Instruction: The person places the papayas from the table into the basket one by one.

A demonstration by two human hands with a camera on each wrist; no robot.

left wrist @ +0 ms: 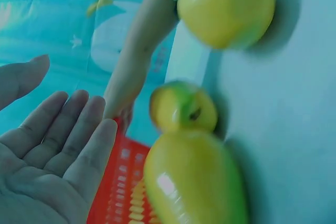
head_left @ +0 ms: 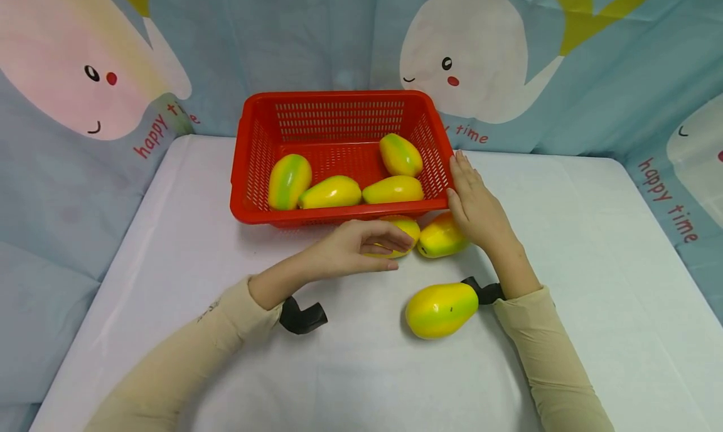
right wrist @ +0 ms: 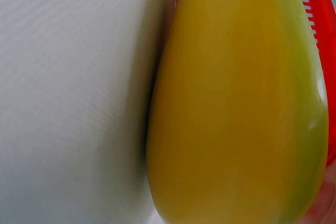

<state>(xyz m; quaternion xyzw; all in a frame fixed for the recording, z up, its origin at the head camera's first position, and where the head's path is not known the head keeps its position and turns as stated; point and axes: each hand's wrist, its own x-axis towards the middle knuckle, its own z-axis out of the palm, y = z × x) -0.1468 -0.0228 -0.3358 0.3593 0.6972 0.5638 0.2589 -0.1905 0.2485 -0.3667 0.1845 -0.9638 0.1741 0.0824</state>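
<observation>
A red plastic basket (head_left: 344, 213) stands at the back of the table with several glossy yellow-green papayas (head_left: 331, 192) inside. My right hand (head_left: 479, 207) rests along the basket's right side, its fingers extended. Below its palm lies a papaya (head_left: 442, 236), which fills much of the right wrist view. My left hand (head_left: 361, 247) hovers before the basket front, palm facing right, holding nothing. Its fingers (left wrist: 86, 156) look loosely straight in the left wrist view. Partly behind them lies another papaya (head_left: 408, 228). A third loose papaya (head_left: 440, 311) rests nearer the front, by the right wrist.
White cloth covers the table (head_left: 361, 369). A blue curtain (head_left: 316, 36) with whale prints hangs right behind the basket. Black wrist-worn pieces stick out at the left cuff (head_left: 303, 317) and beside the right wrist (head_left: 487, 292).
</observation>
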